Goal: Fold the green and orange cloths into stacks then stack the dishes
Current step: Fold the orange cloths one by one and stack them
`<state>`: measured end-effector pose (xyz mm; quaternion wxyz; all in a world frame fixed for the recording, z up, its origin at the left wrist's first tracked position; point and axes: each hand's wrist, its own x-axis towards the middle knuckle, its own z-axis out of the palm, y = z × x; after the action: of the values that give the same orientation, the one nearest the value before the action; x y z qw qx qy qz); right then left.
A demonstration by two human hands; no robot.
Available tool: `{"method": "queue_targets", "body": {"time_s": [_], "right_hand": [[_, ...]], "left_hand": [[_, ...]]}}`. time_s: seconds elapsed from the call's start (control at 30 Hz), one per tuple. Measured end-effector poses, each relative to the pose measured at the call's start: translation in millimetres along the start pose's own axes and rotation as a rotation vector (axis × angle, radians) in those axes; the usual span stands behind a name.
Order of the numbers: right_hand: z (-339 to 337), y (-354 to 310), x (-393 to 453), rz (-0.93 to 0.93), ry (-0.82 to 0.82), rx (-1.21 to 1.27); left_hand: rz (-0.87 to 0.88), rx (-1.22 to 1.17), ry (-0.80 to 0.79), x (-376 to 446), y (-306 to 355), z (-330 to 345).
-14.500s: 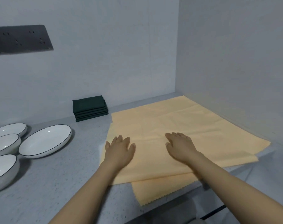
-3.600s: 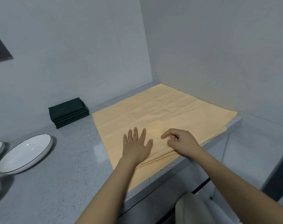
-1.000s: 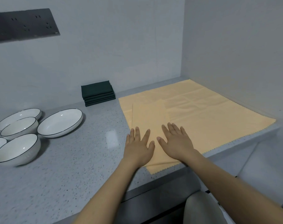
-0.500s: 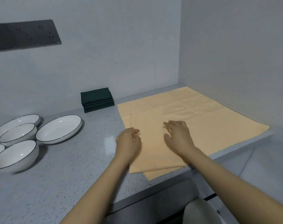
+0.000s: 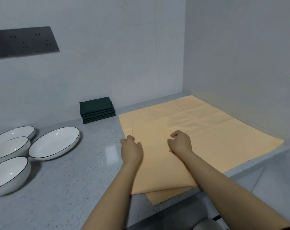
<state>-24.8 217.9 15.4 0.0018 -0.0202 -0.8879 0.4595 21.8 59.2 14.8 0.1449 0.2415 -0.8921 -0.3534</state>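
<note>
two hands, left (image 5: 131,151) and right (image 5: 180,142), curl at folded orange cloth (image 5: 159,156) edges; grip unclear, fingertips hidden; bowls (image 5: 8,173) cropped left.

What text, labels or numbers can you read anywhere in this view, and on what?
No legible text anywhere.
Dark socket panel on the wall: a tiny pale mark at its lower right corner, too small to read.
Folded green cloths: no label visible.
Orange cloths: no print.
White dishes: plain, dark rim line only.
</note>
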Motion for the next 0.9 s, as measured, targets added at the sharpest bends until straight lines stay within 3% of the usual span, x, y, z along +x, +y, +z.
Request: {"method": "queue_targets", "body": {"time_s": [0.2,0.4,0.53,0.73,0.8,0.9], "right_hand": [[4,0,15,0.123,0.012,0.086],[-1,3,17,0.161,0.005,0.348],[-7,8,16,0.151,-0.102,0.576],[-26,8,5,0.062,-0.25,0.705],[-31,5,1,0.072,-0.258,0.696],[-37,6,-7,0.032,-0.179,0.613]], "left_hand": [[-0.085,-0.038,0.053,17,-6,6],[-0.193,-0.363,0.029,21,-12,8],[-0.209,-0.581,-0.061,13,-15,-2],[-0.202,-0.89,-0.275,5,-15,-34],[-0.22,-0.916,-0.284,5,-14,-41],[-0.181,-0.691,-0.32,12,-20,-40]]}}
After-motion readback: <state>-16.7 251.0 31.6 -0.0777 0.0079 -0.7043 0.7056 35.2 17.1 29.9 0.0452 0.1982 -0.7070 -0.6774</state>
